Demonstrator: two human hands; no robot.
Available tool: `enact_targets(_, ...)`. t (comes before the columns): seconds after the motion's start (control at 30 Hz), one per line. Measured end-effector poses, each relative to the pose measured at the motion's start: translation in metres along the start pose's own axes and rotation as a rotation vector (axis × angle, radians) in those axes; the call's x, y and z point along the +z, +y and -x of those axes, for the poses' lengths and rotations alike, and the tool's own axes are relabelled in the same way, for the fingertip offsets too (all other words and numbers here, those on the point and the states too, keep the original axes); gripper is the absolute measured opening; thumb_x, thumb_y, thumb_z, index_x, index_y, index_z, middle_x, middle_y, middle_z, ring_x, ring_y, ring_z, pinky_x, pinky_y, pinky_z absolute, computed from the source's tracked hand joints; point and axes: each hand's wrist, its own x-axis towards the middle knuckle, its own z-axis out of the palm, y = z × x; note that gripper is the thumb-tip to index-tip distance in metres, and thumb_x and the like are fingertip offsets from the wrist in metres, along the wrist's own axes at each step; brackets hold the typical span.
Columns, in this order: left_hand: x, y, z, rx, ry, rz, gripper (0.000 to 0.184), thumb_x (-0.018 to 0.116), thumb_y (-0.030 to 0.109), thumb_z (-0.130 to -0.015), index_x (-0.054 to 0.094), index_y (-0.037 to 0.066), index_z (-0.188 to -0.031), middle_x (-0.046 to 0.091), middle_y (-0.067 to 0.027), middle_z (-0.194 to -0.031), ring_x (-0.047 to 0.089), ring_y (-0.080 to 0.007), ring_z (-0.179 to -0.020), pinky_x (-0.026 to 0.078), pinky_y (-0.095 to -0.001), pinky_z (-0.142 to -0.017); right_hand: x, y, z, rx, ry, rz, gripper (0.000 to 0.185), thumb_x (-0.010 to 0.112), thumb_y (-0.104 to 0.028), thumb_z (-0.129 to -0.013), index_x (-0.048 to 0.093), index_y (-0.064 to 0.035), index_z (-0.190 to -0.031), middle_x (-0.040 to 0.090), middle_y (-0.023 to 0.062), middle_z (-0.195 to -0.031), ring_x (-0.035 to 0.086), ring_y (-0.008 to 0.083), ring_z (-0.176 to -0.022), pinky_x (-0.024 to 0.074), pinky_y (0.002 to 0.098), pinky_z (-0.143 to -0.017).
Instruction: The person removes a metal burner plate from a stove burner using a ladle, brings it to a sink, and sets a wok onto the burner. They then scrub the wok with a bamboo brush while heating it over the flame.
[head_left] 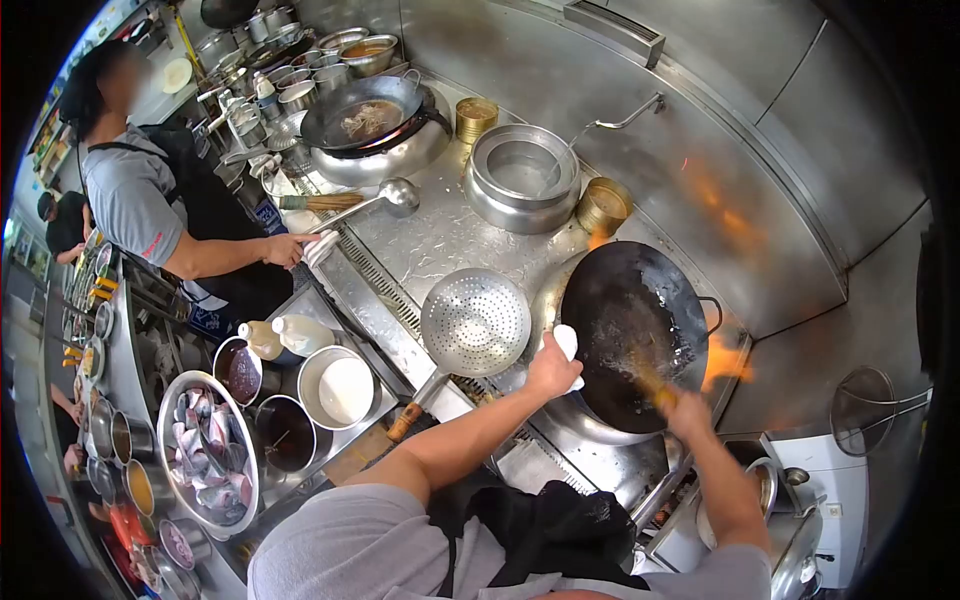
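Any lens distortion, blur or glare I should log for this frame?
Head view: fisheye curvature with black corners. Head view: the tan tool in the right hand is smeared, probably by motion. Head view: bright glare on the perforated strainer; orange streaks, apparently flame reflections, on the steel wall.

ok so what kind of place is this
Most likely a restaurant or other commercial kitchen: a black wok with flames beside it, a second wok farther along the steel counter, and a big bowl of what looks like cut fish.
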Motion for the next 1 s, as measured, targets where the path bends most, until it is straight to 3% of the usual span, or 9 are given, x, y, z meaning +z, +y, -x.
enact_targets(0.17,-0.001,-0.01,-0.005,0.048,-0.005,-0.03,0.076,0.069,0.024,-0.077,0.027,-0.009,-0.131,0.061,-0.0367,-0.109,0.061,-0.0487,-0.104,0.048,-0.0498,-0.094,0.041,-0.06,-0.115,0.176,0.325,-0.367,0.044,0.053,-0.045,-0.093,0.056,-0.0276,-0.133,0.069,0.0182,-0.108,0.065,0.0399,-0.101,0.051,0.0512,-0.086)
enact_targets(0.27,0.01,-0.023,-0.009,0.093,0.043,-0.015,0.071,0.073,0.021,-0.074,0.033,-0.008,-0.125,0.06,-0.0369,-0.109,0.06,-0.049,-0.105,0.048,-0.0492,-0.094,0.05,-0.093,-0.06,0.099,0.199,-0.467,0.041,0.052,-0.046,-0.093,0.054,-0.0291,-0.13,0.069,0.0207,-0.104,0.065,0.042,-0.099,0.0504,0.0528,-0.086)
enact_targets(0.43,0.006,-0.007,-0.005,0.253,0.012,0.074,0.058,0.067,0.013,-0.074,0.04,-0.014,-0.118,0.058,-0.0299,-0.109,0.06,-0.0391,-0.099,0.047,-0.0434,-0.092,0.013,0.014,0.035,-0.048,-0.067,0.027,0.054,0.055,-0.046,-0.093,0.049,-0.0229,-0.141,0.07,0.0194,-0.097,0.068,0.0365,-0.091,0.054,0.0475,-0.081)
enact_targets(0.5,0.013,-0.018,-0.018,0.207,0.001,0.037,0.058,0.066,0.012,-0.074,0.04,-0.015,-0.119,0.058,-0.0301,-0.109,0.06,-0.0396,-0.099,0.046,-0.0427,-0.092,-0.001,0.061,0.004,0.003,0.03,0.194,0.052,0.054,-0.047,-0.093,0.05,-0.0227,-0.138,0.07,0.0171,-0.092,0.069,0.0347,-0.088,0.0552,0.0468,-0.077)
enact_targets(0.57,0.01,-0.014,-0.019,0.197,-0.006,0.05,0.057,0.066,0.013,-0.075,0.04,-0.014,-0.118,0.057,-0.0287,-0.109,0.06,-0.0365,-0.098,0.047,-0.0413,-0.091,-0.003,0.07,-0.065,0.068,0.242,0.071,0.052,0.053,-0.049,-0.093,0.05,-0.0223,-0.138,0.07,0.0155,-0.09,0.069,0.0343,-0.085,0.0551,0.0476,-0.075)
enact_targets(0.67,0.008,-0.014,-0.019,0.141,-0.12,0.143,0.055,0.065,0.013,-0.076,0.04,-0.013,-0.118,0.057,-0.0259,-0.107,0.059,-0.0323,-0.097,0.047,-0.04,-0.09,0.041,-0.017,-0.128,0.248,0.288,-0.237,0.058,0.053,-0.05,-0.092,0.046,-0.0204,-0.141,0.069,0.0163,-0.093,0.069,0.036,-0.085,0.0543,0.0489,-0.074)
enact_targets(0.77,0.009,-0.024,-0.02,0.227,-0.091,0.129,0.049,0.065,0.01,-0.078,0.045,-0.005,-0.119,0.059,-0.0166,-0.104,0.06,-0.0262,-0.09,0.05,-0.0375,-0.082,0.066,-0.111,-0.102,0.185,0.331,-0.571,0.057,0.054,-0.044,-0.094,0.043,-0.0181,-0.143,0.065,0.0227,-0.106,0.067,0.0401,-0.094,0.0526,0.0517,-0.082)
enact_targets(0.9,0.02,-0.018,0.002,0.252,-0.053,0.324,0.057,0.07,0.015,-0.083,0.038,-0.006,-0.125,0.055,-0.0192,-0.111,0.057,-0.0277,-0.097,0.047,-0.0387,-0.089,0.066,-0.091,-0.093,-0.004,0.391,-0.363,0.06,0.052,-0.044,-0.095,0.035,-0.0259,-0.149,0.063,0.0248,-0.108,0.066,0.0421,-0.092,0.0538,0.0508,-0.079)
enact_targets(1.0,0.031,-0.015,0.011,0.269,0.027,0.351,0.066,0.073,0.017,-0.083,0.032,-0.007,-0.129,0.052,-0.0218,-0.115,0.054,-0.0289,-0.101,0.044,-0.0396,-0.093,0.028,-0.065,-0.123,0.318,0.326,-0.588,0.056,0.049,-0.046,-0.096,0.041,-0.0214,-0.145,0.066,0.0234,-0.111,0.066,0.039,-0.1,0.0526,0.0498,-0.084)
